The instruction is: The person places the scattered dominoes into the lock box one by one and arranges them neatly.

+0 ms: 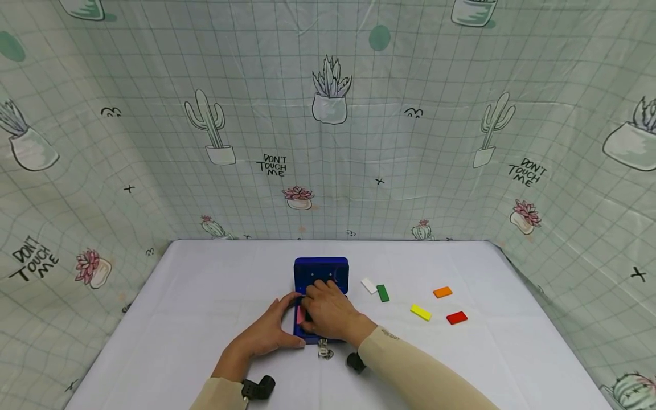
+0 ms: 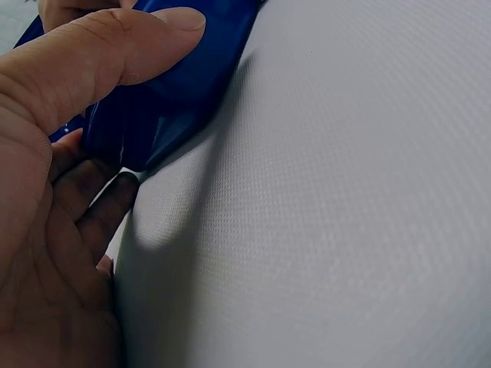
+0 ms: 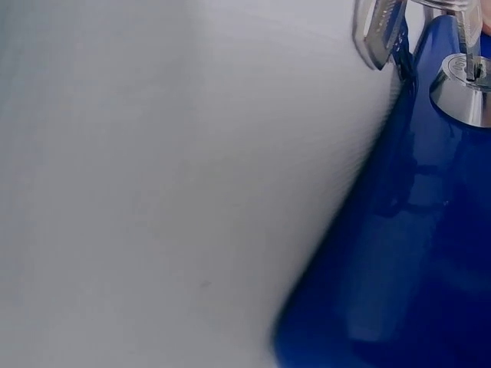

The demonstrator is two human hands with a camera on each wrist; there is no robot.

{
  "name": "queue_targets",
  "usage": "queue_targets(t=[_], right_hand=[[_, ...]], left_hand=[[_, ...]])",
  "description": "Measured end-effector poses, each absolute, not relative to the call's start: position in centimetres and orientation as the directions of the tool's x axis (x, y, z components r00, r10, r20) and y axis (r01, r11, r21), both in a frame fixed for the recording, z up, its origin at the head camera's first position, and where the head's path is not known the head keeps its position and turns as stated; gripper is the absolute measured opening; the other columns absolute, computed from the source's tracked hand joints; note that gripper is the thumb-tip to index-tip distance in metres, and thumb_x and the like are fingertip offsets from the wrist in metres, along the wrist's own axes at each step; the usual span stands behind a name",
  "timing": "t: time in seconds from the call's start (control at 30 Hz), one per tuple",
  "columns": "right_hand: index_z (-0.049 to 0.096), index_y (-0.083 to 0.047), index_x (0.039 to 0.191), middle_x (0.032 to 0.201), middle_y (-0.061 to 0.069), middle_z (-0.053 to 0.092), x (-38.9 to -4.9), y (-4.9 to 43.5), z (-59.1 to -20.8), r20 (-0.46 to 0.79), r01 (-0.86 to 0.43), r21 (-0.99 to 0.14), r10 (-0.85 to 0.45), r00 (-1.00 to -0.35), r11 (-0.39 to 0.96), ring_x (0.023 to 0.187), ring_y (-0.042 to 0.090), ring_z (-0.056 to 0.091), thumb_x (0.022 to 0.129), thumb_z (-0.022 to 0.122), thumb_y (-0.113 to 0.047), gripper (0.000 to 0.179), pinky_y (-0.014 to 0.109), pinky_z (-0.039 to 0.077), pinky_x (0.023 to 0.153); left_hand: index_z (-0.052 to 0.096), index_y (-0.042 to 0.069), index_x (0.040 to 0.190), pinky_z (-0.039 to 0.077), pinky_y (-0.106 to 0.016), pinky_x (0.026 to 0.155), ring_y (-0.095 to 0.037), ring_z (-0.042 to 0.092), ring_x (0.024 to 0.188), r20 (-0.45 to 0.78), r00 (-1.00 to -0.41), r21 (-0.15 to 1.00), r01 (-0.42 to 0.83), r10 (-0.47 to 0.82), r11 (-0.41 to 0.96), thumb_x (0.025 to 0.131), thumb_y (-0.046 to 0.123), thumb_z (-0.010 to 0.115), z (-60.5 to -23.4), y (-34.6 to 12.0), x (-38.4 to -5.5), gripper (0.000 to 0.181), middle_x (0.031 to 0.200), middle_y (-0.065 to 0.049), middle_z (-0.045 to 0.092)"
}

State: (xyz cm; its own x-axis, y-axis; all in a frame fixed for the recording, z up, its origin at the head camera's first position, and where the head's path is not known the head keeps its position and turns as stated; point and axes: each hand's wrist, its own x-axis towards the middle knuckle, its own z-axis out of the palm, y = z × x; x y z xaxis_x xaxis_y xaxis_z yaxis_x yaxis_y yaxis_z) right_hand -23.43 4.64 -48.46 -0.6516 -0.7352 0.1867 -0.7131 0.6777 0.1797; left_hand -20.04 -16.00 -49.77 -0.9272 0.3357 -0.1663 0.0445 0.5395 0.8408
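A blue metal cash box stands on the table with its lid raised. My left hand grips its left side; in the left wrist view the thumb lies on one blue face, with the fingers around the corner. Over the inside of the box is my right hand, knuckles up and fingers bent down. Whatever those fingertips touch or hold is hidden. Something pink shows in the box beside them. Keys hang at the front, and the right wrist view shows a key in the silver lock.
Right of the box, small flat blocks lie scattered on the white table: white, green, yellow, orange and red. A cactus-print curtain surrounds the table's back and sides.
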Motion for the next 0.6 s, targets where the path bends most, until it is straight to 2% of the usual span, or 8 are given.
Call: queue_targets(t=[0.17,0.33,0.6], right_hand=[[0.074,-0.018,0.120,0.110,-0.004,0.067,-23.4,5.2,-48.6,0.255,-0.721,0.156,-0.732,-0.632,0.676,0.103,0.017,0.056,0.096,0.070,-0.053,0.043,0.035,0.050,0.092],[0.072,-0.019,0.122,0.110,-0.004,0.066,-23.2,6.4,-48.2,0.311,-0.727,0.162,-0.733,-0.604,0.668,0.101,0.017,0.054,0.098,0.069,-0.051,0.041,0.033,0.047,0.088],[0.071,-0.016,0.117,0.102,-0.004,0.063,-22.7,10.1,-47.5,0.385,-0.745,0.178,-0.742,-0.549,0.643,0.093,0.016,0.049,0.098,0.070,-0.048,0.037,0.031,0.043,0.081]], left_hand=[[0.037,0.025,0.163,0.016,-0.079,0.120,-0.049,0.006,0.162,-0.163,-0.927,0.839,0.049,0.337,0.543,0.071,0.031,0.096,-49.8,-16.0,-20.0,0.110,0.173,-0.021,0.027],[0.038,0.025,0.162,0.015,-0.078,0.121,-0.049,0.005,0.162,-0.160,-0.927,0.835,0.056,0.338,0.547,0.070,0.033,0.096,-49.8,-16.0,-20.1,0.109,0.172,-0.016,0.030],[0.039,0.028,0.161,0.013,-0.079,0.121,-0.047,0.003,0.163,-0.180,-0.928,0.838,0.030,0.326,0.545,0.070,0.033,0.097,-49.8,-15.9,-20.1,0.108,0.173,-0.014,0.029]])
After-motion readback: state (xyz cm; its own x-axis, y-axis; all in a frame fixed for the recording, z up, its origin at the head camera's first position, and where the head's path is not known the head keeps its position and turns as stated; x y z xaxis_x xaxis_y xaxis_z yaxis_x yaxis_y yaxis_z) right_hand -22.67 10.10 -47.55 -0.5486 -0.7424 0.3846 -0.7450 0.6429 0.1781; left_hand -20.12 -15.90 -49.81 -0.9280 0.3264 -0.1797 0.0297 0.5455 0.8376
